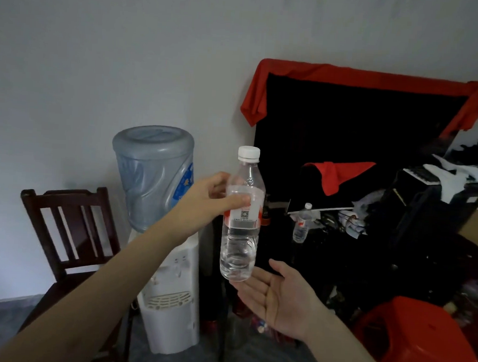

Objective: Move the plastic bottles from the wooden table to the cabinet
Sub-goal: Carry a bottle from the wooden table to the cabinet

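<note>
My left hand (217, 199) grips a clear plastic bottle (240, 244) with a white cap and a red and white label, held upright in the air at mid-frame. It is partly filled with water. My right hand (279, 296) is open, palm up, just under the bottle's base; whether it touches the base I cannot tell. A second, smaller-looking plastic bottle (301, 224) with a white cap stands on the dark cluttered table (339, 258) to the right. No cabinet is recognisable in view.
A white water dispenser (170, 301) with a blue jug (153, 173) stands against the wall, a dark wooden chair (69, 235) to its left. A black screen draped in red cloth (362, 76) rises behind the table. A red plastic stool (415, 339) sits at lower right.
</note>
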Demonstrator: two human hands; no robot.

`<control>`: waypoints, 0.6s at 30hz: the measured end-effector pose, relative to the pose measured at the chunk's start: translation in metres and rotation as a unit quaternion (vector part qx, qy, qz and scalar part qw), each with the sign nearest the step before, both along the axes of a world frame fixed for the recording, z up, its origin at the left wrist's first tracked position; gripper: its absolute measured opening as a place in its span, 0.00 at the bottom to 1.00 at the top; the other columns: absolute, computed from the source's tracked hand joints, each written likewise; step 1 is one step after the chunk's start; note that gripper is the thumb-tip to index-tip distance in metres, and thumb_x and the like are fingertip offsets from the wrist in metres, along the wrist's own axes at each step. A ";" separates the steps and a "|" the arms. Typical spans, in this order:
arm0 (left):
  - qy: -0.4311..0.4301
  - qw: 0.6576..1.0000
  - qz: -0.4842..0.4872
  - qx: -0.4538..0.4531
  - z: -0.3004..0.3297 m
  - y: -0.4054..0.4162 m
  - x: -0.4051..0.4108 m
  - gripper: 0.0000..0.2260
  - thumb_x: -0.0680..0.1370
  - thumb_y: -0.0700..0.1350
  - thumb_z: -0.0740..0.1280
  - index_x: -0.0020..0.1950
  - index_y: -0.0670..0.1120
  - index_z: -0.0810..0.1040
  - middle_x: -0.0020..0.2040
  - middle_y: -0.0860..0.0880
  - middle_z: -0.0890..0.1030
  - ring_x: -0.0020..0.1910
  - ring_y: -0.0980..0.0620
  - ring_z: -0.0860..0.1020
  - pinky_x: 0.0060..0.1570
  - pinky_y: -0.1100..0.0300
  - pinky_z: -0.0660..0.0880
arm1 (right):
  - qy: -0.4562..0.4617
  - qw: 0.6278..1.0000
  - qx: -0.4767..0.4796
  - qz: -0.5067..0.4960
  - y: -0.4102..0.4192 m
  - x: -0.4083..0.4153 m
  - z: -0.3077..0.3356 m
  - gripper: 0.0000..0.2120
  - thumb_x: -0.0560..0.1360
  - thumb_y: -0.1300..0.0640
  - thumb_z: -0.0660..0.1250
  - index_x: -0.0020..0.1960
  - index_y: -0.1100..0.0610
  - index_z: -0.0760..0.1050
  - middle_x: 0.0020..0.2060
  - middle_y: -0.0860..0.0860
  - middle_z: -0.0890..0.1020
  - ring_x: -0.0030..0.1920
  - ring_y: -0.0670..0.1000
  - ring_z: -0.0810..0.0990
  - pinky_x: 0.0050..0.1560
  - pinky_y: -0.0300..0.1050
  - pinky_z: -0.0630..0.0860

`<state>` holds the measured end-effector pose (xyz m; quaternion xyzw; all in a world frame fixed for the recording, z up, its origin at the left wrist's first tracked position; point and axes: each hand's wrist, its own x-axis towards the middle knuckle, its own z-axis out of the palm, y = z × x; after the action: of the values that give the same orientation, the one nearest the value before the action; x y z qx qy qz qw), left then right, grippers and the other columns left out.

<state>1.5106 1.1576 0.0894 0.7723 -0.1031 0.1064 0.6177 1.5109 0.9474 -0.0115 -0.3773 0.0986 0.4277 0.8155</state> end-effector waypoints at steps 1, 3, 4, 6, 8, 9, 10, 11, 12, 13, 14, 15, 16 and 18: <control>0.007 1.000 0.000 0.002 -0.003 0.003 0.013 0.24 0.67 0.59 0.76 0.60 0.51 0.81 0.55 0.51 0.87 0.54 0.52 0.85 0.50 0.61 0.79 | 0.003 1.000 -0.005 0.000 0.002 0.012 -0.002 0.27 0.84 0.46 0.54 0.66 0.68 0.75 0.61 0.65 0.81 0.57 0.61 0.84 0.46 0.53 0.85; 0.019 1.000 0.001 0.008 -0.009 0.008 0.038 0.24 0.67 0.59 0.76 0.60 0.53 0.81 0.55 0.52 0.87 0.55 0.52 0.85 0.52 0.58 0.79 | 0.009 1.000 -0.015 -0.005 0.005 0.037 -0.007 0.27 0.83 0.46 0.54 0.66 0.68 0.75 0.61 0.65 0.81 0.57 0.61 0.84 0.49 0.53 0.84; 0.023 1.000 0.002 0.010 -0.012 0.010 0.051 0.23 0.67 0.59 0.77 0.59 0.53 0.81 0.55 0.53 0.87 0.55 0.52 0.85 0.53 0.57 0.79 | 0.011 1.000 -0.020 -0.009 0.006 0.050 -0.009 0.27 0.83 0.46 0.54 0.66 0.68 0.75 0.60 0.65 0.81 0.56 0.61 0.84 0.50 0.53 0.84; 0.030 0.999 0.008 0.009 -0.018 0.011 0.077 0.24 0.66 0.58 0.77 0.59 0.53 0.80 0.55 0.53 0.87 0.55 0.53 0.85 0.55 0.57 0.80 | 0.016 0.999 -0.026 -0.011 0.006 0.077 -0.016 0.27 0.84 0.46 0.54 0.66 0.68 0.75 0.60 0.65 0.81 0.56 0.62 0.84 0.52 0.54 0.82; 0.042 0.999 0.015 0.008 -0.025 0.010 0.104 0.24 0.67 0.56 0.78 0.61 0.51 0.80 0.56 0.52 0.87 0.56 0.51 0.85 0.57 0.54 0.80 | 0.021 0.999 -0.028 -0.012 0.004 0.106 -0.024 0.28 0.84 0.46 0.53 0.66 0.68 0.74 0.61 0.66 0.81 0.57 0.62 0.84 0.53 0.54 0.81; 0.049 0.999 0.015 0.011 -0.030 0.008 0.119 0.24 0.68 0.53 0.79 0.61 0.50 0.80 0.56 0.51 0.87 0.57 0.50 0.85 0.59 0.52 0.81 | 0.027 0.999 -0.029 -0.013 0.002 0.122 -0.029 0.28 0.84 0.46 0.53 0.67 0.69 0.74 0.61 0.66 0.81 0.57 0.63 0.83 0.53 0.55 0.81; 0.058 0.998 0.015 0.015 -0.035 0.006 0.134 0.22 0.71 0.49 0.79 0.62 0.49 0.79 0.56 0.50 0.87 0.57 0.49 0.85 0.60 0.50 0.81 | 0.034 0.999 -0.029 -0.015 0.000 0.139 -0.034 0.29 0.84 0.45 0.52 0.67 0.69 0.74 0.61 0.66 0.81 0.57 0.63 0.83 0.53 0.56 0.81; 0.066 0.998 0.014 0.018 -0.039 0.004 0.150 0.20 0.72 0.46 0.79 0.63 0.48 0.79 0.57 0.49 0.86 0.57 0.49 0.85 0.61 0.48 0.81 | 0.042 0.999 -0.029 -0.019 -0.002 0.156 -0.040 0.30 0.84 0.44 0.52 0.66 0.69 0.74 0.61 0.67 0.81 0.57 0.64 0.83 0.53 0.56 0.81; 0.076 0.997 0.014 0.020 -0.044 0.001 0.166 0.20 0.73 0.43 0.78 0.63 0.48 0.78 0.57 0.49 0.86 0.57 0.49 0.85 0.60 0.45 0.81 | 0.050 0.998 -0.028 -0.025 -0.005 0.175 -0.046 0.30 0.84 0.43 0.51 0.66 0.69 0.73 0.60 0.67 0.81 0.57 0.65 0.83 0.53 0.57 0.82; 0.083 0.996 0.014 0.019 -0.050 -0.003 0.184 0.21 0.73 0.42 0.78 0.64 0.48 0.78 0.58 0.48 0.86 0.57 0.49 0.85 0.59 0.42 0.81 | 0.060 0.997 -0.027 -0.031 -0.008 0.195 -0.052 0.31 0.84 0.43 0.51 0.66 0.70 0.73 0.60 0.68 0.80 0.56 0.65 0.83 0.53 0.56 0.82; 0.089 0.996 0.018 0.016 -0.056 -0.007 0.202 0.22 0.73 0.41 0.78 0.64 0.49 0.77 0.59 0.48 0.85 0.57 0.48 0.85 0.59 0.39 0.80 | 0.069 0.997 -0.026 -0.038 -0.012 0.215 -0.058 0.32 0.84 0.42 0.50 0.66 0.70 0.73 0.60 0.68 0.80 0.57 0.66 0.83 0.54 0.56 0.82; 0.094 0.995 0.026 0.010 -0.061 -0.013 0.220 0.23 0.73 0.40 0.79 0.65 0.49 0.76 0.60 0.48 0.84 0.57 0.47 0.84 0.59 0.36 0.79 | 0.079 0.996 -0.026 -0.043 -0.016 0.236 -0.064 0.33 0.84 0.41 0.50 0.66 0.70 0.73 0.60 0.69 0.80 0.57 0.66 0.83 0.55 0.57 0.81; 0.098 0.995 0.037 0.004 -0.068 -0.020 0.239 0.26 0.71 0.40 0.80 0.66 0.49 0.76 0.62 0.48 0.82 0.57 0.45 0.84 0.59 0.36 0.79 | 0.091 0.994 -0.028 -0.047 -0.021 0.256 -0.070 0.33 0.84 0.41 0.50 0.66 0.71 0.72 0.60 0.69 0.80 0.58 0.67 0.82 0.55 0.57 0.79; 0.104 0.993 0.049 -0.013 -0.081 -0.031 0.271 0.27 0.69 0.39 0.81 0.65 0.48 0.76 0.63 0.46 0.81 0.56 0.47 0.84 0.55 0.43 0.82 | 0.109 0.992 -0.036 -0.052 -0.030 0.289 -0.079 0.34 0.84 0.41 0.50 0.66 0.71 0.73 0.59 0.70 0.80 0.60 0.67 0.80 0.54 0.57 0.77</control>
<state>1.7818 1.1266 0.0087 0.7751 0.0014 0.0570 0.6293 1.8001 0.9178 -0.0910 -0.3520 0.2219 0.4198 0.8066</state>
